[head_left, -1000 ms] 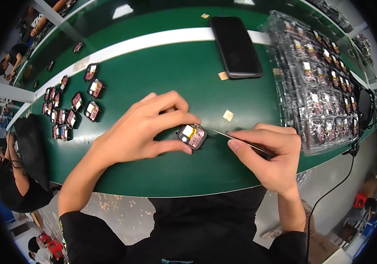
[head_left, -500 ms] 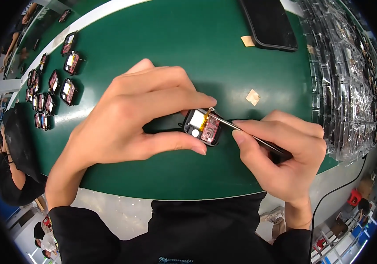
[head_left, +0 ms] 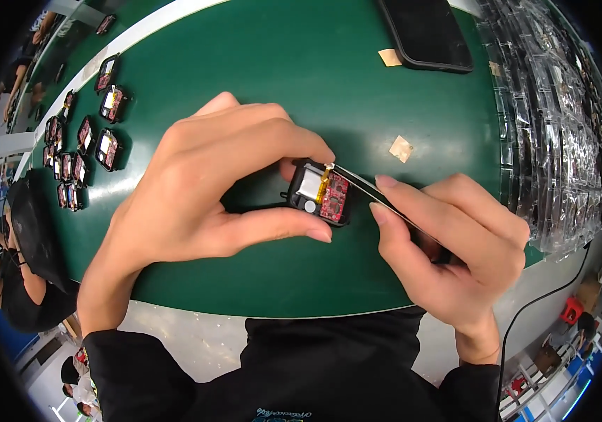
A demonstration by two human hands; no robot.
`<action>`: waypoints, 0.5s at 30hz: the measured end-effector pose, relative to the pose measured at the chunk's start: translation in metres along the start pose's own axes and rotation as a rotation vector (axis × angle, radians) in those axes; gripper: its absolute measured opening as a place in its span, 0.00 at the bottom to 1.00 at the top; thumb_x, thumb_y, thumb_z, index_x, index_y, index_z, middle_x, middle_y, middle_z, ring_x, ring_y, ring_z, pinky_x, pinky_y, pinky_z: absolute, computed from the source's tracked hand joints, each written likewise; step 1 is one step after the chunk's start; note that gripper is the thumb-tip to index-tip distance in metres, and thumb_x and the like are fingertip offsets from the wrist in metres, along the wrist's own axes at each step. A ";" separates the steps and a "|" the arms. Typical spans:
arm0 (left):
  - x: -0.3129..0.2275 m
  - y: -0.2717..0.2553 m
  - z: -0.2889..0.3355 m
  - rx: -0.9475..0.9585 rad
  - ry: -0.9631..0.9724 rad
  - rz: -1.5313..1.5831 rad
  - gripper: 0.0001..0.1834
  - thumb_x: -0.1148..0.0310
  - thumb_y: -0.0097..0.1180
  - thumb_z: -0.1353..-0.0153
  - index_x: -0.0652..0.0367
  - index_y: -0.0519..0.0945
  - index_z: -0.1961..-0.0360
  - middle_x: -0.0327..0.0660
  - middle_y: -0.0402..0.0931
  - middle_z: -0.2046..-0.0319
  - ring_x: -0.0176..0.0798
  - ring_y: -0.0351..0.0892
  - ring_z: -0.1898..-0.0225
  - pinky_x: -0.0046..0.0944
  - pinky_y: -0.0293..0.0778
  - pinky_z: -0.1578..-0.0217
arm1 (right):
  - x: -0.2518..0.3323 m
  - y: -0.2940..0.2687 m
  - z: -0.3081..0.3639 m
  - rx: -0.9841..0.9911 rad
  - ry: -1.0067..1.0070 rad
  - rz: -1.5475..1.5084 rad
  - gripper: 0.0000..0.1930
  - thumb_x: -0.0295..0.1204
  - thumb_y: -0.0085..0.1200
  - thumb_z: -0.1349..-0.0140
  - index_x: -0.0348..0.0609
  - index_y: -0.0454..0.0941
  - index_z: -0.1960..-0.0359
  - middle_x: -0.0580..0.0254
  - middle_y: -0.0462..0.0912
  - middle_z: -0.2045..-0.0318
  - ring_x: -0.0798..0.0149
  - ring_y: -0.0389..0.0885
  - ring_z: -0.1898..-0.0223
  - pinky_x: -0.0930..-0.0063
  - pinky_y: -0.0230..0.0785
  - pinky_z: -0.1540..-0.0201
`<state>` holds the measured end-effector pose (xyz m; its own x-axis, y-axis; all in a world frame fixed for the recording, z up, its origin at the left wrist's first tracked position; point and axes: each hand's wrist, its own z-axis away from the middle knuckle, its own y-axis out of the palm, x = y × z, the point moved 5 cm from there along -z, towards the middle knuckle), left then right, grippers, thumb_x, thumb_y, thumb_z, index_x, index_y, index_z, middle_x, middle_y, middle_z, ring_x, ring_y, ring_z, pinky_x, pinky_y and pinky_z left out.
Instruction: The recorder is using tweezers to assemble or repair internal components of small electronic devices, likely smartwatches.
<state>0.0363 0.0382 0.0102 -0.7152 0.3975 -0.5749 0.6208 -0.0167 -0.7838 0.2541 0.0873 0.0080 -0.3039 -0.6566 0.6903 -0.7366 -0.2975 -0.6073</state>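
Observation:
Between the thumb and forefinger of my left hand (head_left: 202, 186) is a small black electronic device housing (head_left: 318, 193), open side up. Inside it show a silver battery cell, a red circuit board, a yellow strip and a round white part. My right hand (head_left: 452, 243) pinches a pair of slim metal tweezers (head_left: 371, 188). Their tips meet a tiny pale piece at the housing's upper edge, close to my left fingertip. Whether the tips grip that piece is too small to tell.
On the green table (head_left: 259, 292), several similar open housings (head_left: 109, 148) stand at the left. A black phone (head_left: 427, 35) lies at the far right beside a tan paper square (head_left: 389, 57); another square (head_left: 401, 148) is nearer. Clear plastic trays (head_left: 551, 141) line the right edge.
My left hand has tilted the housing slightly, and its circuit board faces up more plainly. The tweezer tips have shifted a little up and left.

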 end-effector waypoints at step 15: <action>0.011 -0.004 -0.001 0.068 0.023 0.067 0.37 0.45 0.85 0.57 0.61 0.92 0.52 0.39 0.89 0.62 0.36 0.81 0.67 0.35 0.65 0.65 | 0.000 -0.002 -0.004 0.071 0.021 -0.066 0.14 0.13 0.74 0.46 0.34 0.95 0.57 0.64 0.84 0.76 0.77 0.74 0.80 0.79 0.59 0.78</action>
<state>0.0264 0.0435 0.0069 -0.6648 0.4140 -0.6218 0.6433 -0.1059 -0.7583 0.2529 0.0911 0.0108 -0.2692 -0.6193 0.7376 -0.7111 -0.3887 -0.5859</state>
